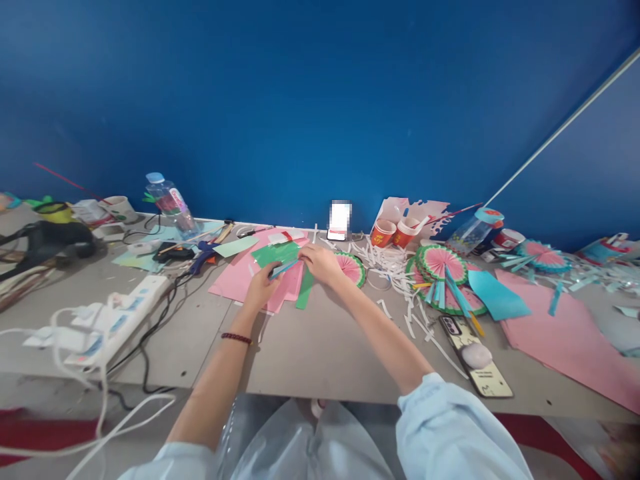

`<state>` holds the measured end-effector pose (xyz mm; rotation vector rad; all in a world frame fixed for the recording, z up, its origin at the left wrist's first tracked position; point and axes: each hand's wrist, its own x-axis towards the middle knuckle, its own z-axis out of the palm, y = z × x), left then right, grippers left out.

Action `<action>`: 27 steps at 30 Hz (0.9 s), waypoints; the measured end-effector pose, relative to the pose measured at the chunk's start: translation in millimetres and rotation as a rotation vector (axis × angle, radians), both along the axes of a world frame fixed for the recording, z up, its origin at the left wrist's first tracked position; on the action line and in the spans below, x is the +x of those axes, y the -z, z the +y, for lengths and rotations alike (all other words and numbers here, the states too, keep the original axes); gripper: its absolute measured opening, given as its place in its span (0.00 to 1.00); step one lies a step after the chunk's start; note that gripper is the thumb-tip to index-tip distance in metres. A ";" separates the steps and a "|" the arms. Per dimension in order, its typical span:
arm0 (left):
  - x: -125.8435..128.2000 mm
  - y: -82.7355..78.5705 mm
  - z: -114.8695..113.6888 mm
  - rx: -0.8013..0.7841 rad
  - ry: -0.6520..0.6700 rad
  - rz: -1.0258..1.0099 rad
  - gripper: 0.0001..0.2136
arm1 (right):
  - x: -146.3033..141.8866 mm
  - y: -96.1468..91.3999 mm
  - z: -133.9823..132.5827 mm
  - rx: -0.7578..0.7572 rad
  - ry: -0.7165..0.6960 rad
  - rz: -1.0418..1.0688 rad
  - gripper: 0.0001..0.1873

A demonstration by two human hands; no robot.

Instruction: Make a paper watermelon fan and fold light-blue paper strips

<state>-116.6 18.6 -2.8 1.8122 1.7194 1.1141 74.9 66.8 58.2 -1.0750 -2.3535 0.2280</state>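
Note:
My left hand (263, 285) has its fingers closed on one end of a narrow blue strip (286, 268), probably paper. A small dark spot shows by that thumb, too small to name. At the strip's other end my right hand (319, 262) bends its fingers closed, with the fingertips partly hidden. Beneath both hands lie pink paper sheets (230, 277) and a green sheet (267, 253). A green strip (304, 293) sticks out below my right wrist. Just right of that wrist a pink-and-green pleated paper fan (353, 268) rests on the table, partly covered by my forearm.
White paper scraps (395, 263) spread beside red paper cups (384, 232). A lit phone (340, 220) leans on the blue wall. Watermelon-coloured fans (443, 267) and another phone (475, 357) are at right. A power strip (127, 320) with cables and a tilted bottle (173, 203) stand left.

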 end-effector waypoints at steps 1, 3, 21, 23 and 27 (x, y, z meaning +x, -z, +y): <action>-0.1 0.4 0.4 -0.005 -0.007 0.003 0.17 | 1.9 1.2 -0.8 0.014 0.000 -0.002 0.11; -0.3 2.2 1.1 -0.013 -0.009 0.016 0.17 | 4.0 4.5 -3.0 0.034 0.013 -0.012 0.11; -0.8 17.9 4.0 0.029 0.293 0.540 0.21 | 3.8 51.8 -33.1 0.385 -0.069 -0.209 0.11; -0.4 16.4 2.9 0.028 0.294 0.557 0.23 | 3.6 51.5 -37.3 0.399 -0.074 -0.174 0.11; 1.1 12.0 0.6 -0.003 0.293 0.582 0.29 | 8.4 49.1 -42.5 0.368 -0.042 -0.048 0.10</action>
